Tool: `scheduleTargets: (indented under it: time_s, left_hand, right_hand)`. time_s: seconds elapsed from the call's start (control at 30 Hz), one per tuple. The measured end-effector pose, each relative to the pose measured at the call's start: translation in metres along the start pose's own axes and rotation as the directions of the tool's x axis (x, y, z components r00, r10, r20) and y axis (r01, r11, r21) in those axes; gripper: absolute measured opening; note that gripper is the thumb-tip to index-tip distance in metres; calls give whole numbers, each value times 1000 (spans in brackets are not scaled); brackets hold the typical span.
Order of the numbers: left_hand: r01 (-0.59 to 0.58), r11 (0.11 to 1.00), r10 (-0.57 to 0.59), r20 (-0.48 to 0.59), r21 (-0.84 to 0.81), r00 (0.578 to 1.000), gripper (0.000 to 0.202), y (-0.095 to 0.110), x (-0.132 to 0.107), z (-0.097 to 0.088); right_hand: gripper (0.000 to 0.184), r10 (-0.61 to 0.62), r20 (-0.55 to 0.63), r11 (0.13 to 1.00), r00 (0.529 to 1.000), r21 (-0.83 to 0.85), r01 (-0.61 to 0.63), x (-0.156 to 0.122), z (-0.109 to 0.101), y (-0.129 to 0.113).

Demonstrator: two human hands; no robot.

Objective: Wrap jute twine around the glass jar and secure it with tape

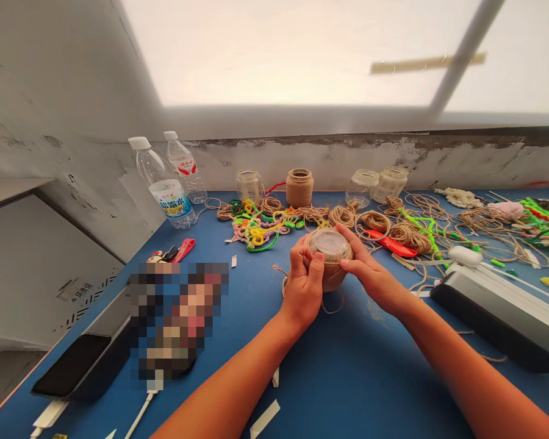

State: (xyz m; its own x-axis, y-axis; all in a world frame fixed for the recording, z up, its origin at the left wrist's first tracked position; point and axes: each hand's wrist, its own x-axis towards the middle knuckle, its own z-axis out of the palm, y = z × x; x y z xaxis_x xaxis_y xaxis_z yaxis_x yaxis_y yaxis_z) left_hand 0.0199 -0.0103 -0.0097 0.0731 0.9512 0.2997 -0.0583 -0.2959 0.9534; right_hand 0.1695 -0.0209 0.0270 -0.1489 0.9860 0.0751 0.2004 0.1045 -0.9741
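While clasped betw. L hand [302,288] & R hand [370,269]: 1 round jute-wrapped glass jar [332,268], clear top; red plastic comb [390,243] just past R hand.

Jar twine [333,274]: tan w/ spiral stripes

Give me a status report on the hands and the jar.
Left hand and right hand gripping the twine-wrapped jar. Clear end up, loose jute twine tail reaching the blue table. Nothing in the way.
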Motion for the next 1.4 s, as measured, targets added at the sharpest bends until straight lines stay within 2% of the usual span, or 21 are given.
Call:
scheduleTargets:
  time_s: [0.17, 0.3, 0.43, 0.73, 1.03, 1.2, 1.4]
  left_hand:
    - [17, 998, -16, 15, -64, 1000, 8, -4, -2, 1]
    - [0, 995, 5, 56, -101, 998, 31, -2, -1, 0]
    - [-26, 999, 28, 72, -28, 997, 44, 4, 2, -4]
    - [-47, 995, 36, 125, 86, 992, 46, 5, 9, -11]
    - [-79, 987, 45, 235, 138, 971, 53, 10, 22, -21]
    - [-96, 982, 55, 241, 163, 969, 53, 10, 23, -23]
    - [-98, 982, 56, 253, 159, 966, 54, 14, 22, -22]
  right_hand:
    - [75, -6, -18, 1000, 1000, -2, 6, 2, 0, 5]
    - [75, -18, -25, 1000, 1000, -2, 17, 2, 2, 5]
    - [75, -1, -27, 1000, 1000, -10, 1, 0, 4, 4]
    - [72, -46, -83, 998, 995, -50, 42, 2, 9, 11]
    - [83, -10, -15, 1000, 1000, 27, 10, 2, 6, 10]
    - [85, 5, -18, 999, 1000, 44, -4, 1, 8, 5]
    - [90, 23, -74, 1000, 997, 17, -21, 2, 9, 2]
